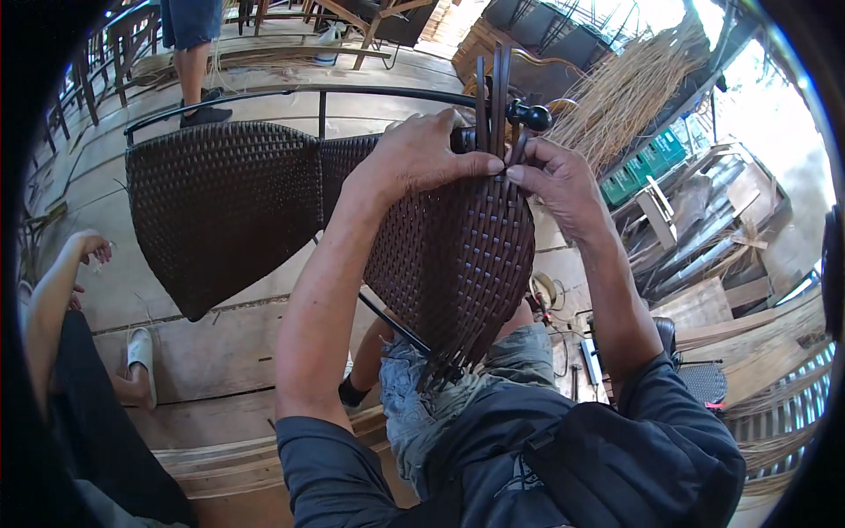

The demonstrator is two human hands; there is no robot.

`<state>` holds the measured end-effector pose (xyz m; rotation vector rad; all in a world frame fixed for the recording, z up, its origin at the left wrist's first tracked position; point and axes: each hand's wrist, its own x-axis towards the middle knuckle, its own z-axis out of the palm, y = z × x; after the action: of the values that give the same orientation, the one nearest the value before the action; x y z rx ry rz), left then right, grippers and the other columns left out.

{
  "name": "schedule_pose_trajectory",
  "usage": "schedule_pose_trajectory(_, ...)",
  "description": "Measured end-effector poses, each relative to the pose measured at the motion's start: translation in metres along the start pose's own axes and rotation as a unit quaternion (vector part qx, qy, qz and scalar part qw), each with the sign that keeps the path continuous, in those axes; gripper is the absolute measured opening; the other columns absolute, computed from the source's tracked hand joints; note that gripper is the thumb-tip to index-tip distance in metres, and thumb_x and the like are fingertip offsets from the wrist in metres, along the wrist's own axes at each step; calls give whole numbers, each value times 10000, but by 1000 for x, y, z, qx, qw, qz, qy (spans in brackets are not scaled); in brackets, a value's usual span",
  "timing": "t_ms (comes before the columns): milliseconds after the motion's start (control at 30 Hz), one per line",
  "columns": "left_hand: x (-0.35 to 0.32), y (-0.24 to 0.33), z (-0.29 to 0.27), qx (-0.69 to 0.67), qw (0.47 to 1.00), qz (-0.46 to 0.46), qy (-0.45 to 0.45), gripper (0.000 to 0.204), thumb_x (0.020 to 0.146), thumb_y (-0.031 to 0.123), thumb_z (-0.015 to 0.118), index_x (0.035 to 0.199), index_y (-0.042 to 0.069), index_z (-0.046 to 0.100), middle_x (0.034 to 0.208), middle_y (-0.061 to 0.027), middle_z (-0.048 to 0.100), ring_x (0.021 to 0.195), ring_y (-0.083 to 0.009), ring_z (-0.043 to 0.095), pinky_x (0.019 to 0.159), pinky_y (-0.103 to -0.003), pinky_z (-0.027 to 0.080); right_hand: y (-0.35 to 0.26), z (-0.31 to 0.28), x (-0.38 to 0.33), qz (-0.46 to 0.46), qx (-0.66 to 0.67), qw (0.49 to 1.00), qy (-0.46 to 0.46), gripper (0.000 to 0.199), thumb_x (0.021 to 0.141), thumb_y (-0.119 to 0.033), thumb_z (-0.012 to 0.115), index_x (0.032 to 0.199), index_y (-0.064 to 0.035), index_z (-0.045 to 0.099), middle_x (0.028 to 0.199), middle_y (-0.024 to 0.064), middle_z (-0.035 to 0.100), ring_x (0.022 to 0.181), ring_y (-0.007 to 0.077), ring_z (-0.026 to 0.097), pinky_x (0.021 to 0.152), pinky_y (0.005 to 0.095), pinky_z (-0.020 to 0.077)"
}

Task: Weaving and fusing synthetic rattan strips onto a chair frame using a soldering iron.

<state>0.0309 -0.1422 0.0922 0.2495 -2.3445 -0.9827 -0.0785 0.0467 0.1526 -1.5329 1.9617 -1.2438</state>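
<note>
A dark brown woven wicker panel (pixel 471 246) on a metal frame leans against my lap, narrowing toward my knees. Several flat wicker strips (pixel 498 97) stand up loose from its top edge. My left hand (pixel 422 154) is closed over the top edge, its thumb pressing on the weave at the base of the strips; its fingertips are hidden behind. Right beside it, my right hand (pixel 559 185) pinches a wicker strip between thumb and forefinger. The two thumbs almost meet. Further left, a second woven panel (pixel 220 211) belongs to the same frame.
A black metal tube (pixel 378 91) with a round black knob (pixel 532 117) runs along the top. A person sits at the left, with a hand (pixel 92 248) near the panel. Another person's legs (pixel 194 75) stand behind. A bundle of straw-coloured strands (pixel 638 84) hangs at the right.
</note>
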Motion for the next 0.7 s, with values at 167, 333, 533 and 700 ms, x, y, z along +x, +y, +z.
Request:
schedule_pose_trajectory(167,-3,-1,1,-28,1000,11,-3,1046,613,783,677,1199,-75,566,1119,-282,629,1096,-389,607,966,-439,463,5,22,-16,-64,-177,972,141,155,858,-85,673,986,-3,646,846,14,615,765,88,574,691,272,473)
schedule_pose_trajectory(333,-2,-1,1,2,1000,8,19,1034,604,762,706,1206,-67,571,1128,-271,631,1097,-380,609,960,-438,467,5,38,-25,-171,-242,929,219,144,861,-95,672,936,18,621,878,75,619,743,170,621,689,293,489)
schedule_pose_trajectory(533,-3,-1,4,-5,1000,10,23,994,615,728,726,1187,-72,583,1093,-262,650,1068,-365,630,937,-419,483,13,20,-10,21,9,984,177,139,903,-143,667,893,-10,630,807,-14,598,735,53,523,677,212,447)
schedule_pose_trajectory(700,-1,-3,6,16,999,28,29,969,622,715,729,1173,-70,588,1067,-254,659,1045,-360,640,929,-419,487,24,23,-17,-28,28,977,211,160,922,-170,658,931,-12,630,805,-19,588,735,48,512,682,221,447)
